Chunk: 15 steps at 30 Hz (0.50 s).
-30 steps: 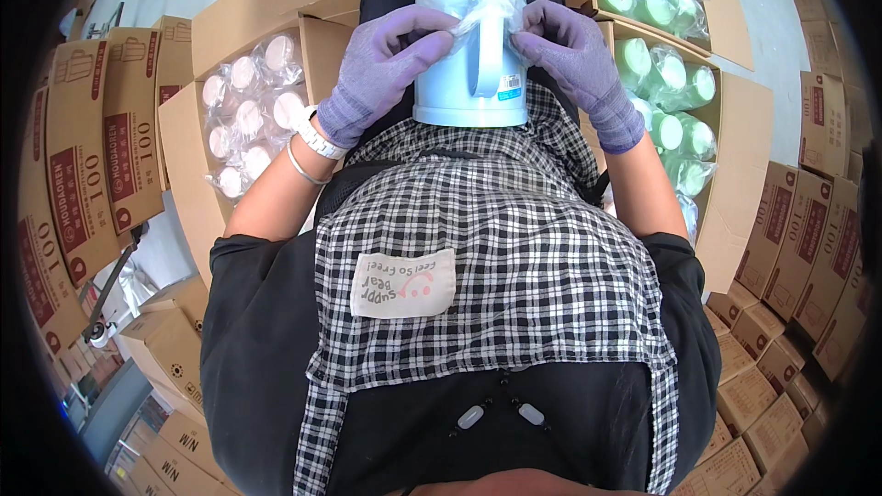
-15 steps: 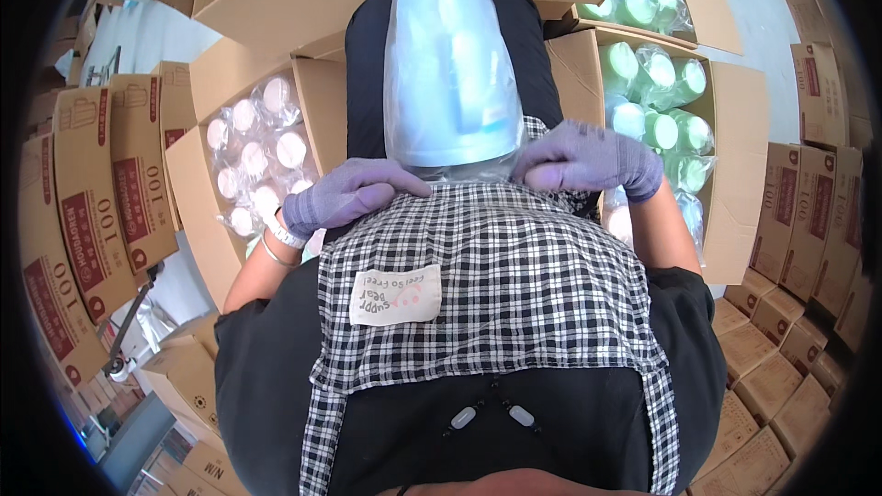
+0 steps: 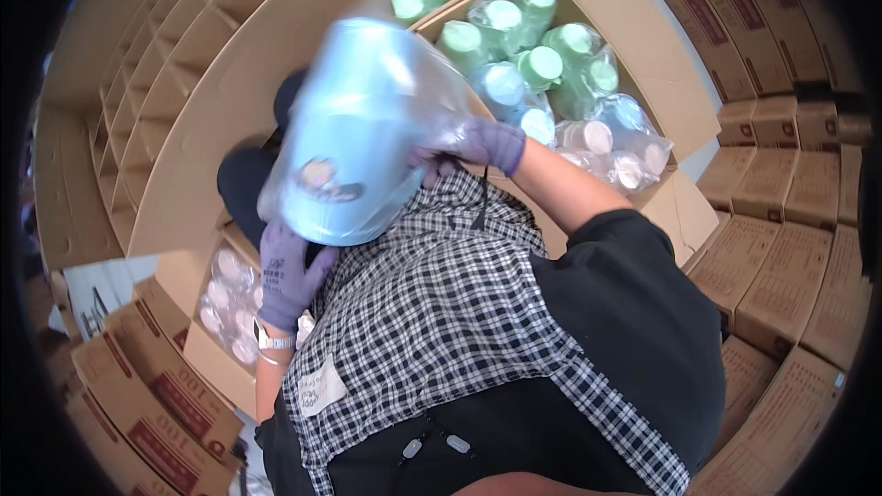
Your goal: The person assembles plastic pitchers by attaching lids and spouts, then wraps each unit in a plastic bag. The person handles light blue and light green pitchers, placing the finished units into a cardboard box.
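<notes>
A light-blue plastic container [image 3: 344, 152] with a cartoon print sits inside a clear plastic bag [image 3: 436, 83] and is held tilted over my lap. Its kind is not plain, and its upper end is blurred. My left hand [image 3: 292, 276], in a purple glove, cups the container's rounded near end. My right hand [image 3: 473, 145], gloved alike, is closed on the bag's loose film at the container's right side. Some of its fingers are hidden behind the film. Below both hands spreads my checked apron [image 3: 432, 285].
A large carton with cardboard dividers [image 3: 152, 83] stands at the left. An open carton [image 3: 675, 101] of bagged green, blue and pink containers is at the right. Another [image 3: 197, 344] with pink-topped ones lies near my left wrist. Stacked closed cartons [image 3: 763, 248] line the right.
The view has turned, bringing the divided carton in at the left. The bagged container has tilted. My left hand has moved onto its near end, my right hand to its side.
</notes>
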### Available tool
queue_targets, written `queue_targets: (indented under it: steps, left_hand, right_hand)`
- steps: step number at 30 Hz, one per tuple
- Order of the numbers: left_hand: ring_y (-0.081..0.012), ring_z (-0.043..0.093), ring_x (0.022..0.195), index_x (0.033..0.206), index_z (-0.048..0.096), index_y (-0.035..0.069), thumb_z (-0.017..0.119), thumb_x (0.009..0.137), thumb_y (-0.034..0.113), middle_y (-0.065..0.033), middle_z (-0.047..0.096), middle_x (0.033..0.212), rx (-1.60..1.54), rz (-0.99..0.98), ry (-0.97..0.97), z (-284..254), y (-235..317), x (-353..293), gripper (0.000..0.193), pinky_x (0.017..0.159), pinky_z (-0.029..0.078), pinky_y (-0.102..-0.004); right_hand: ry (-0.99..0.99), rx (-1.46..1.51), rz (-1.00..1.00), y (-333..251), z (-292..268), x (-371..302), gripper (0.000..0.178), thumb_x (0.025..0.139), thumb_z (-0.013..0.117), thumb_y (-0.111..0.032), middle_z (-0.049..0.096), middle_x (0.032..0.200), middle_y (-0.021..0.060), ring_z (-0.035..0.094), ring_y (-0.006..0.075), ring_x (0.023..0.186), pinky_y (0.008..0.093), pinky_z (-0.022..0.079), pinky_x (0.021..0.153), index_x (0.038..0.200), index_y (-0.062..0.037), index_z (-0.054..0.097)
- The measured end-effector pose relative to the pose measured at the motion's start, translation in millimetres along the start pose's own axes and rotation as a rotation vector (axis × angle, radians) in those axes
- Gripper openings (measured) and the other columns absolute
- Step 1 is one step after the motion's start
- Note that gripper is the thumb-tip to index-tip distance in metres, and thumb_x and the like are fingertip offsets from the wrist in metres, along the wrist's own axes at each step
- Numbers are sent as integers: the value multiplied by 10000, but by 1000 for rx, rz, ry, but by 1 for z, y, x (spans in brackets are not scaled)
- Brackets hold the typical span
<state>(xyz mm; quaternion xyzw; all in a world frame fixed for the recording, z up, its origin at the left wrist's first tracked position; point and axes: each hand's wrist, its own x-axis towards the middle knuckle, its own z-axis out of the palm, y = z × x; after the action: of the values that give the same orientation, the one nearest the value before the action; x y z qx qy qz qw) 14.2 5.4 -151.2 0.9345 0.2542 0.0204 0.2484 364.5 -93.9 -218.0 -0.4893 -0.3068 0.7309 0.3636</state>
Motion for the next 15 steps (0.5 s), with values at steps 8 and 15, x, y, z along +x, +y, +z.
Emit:
queue_targets:
  steps: [8,15]
  left_hand:
    - [-400,454,1425,1445,554,41,662,938,294,-215,472,1550,-60,187,68,-29,30,110,577,1193,348,-456]
    - [-396,501,1376,1387,599,23,651,944,307,-212,531,1491,-59,169,85,-39,25,105,529,1167,375,-465]
  right_hand:
    - [971,107,-104,202,-136,-126,408,1025,603,-361,691,1238,137,651,297,1107,419,496,962,1282,-47,649]
    - [1188,-1193,367,195,-211,-184,360,881,673,-227,685,1252,210,653,389,1146,463,512,975,1209,-80,687]
